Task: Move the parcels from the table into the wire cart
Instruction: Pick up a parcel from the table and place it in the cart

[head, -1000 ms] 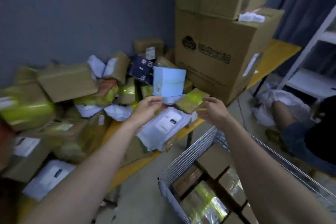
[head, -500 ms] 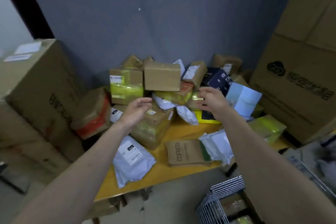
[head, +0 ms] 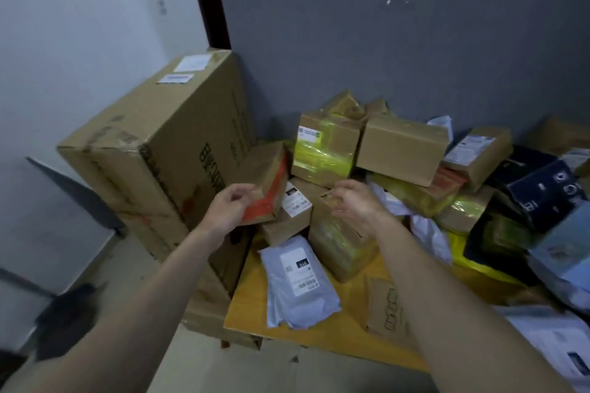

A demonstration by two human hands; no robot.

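your landmark is the yellow table, heaped with parcels against the grey wall. off the table's left end, on the floor, stands a big cardboard carton with two white labels on top. your left hand is at that left end of the table, fingers curled round the near corner of a small brown box with an orange-red taped face, which tilts against the pile. just right of it, on the table's near left part, a brown box with a white shipping label lies under that tilted one, and a grey poly mailer lies flat toward the table's front edge. your right hand is over the middle of the table with curled fingers on the top of a brown box wrapped in yellowish tape; you cannot tell from here whether it truly grips it. behind, toward the wall side of the table, a yellow-taped box and a plain brown box sit on the heap. at the table's right end lie dark blue parcels. the wire cart is out of view.
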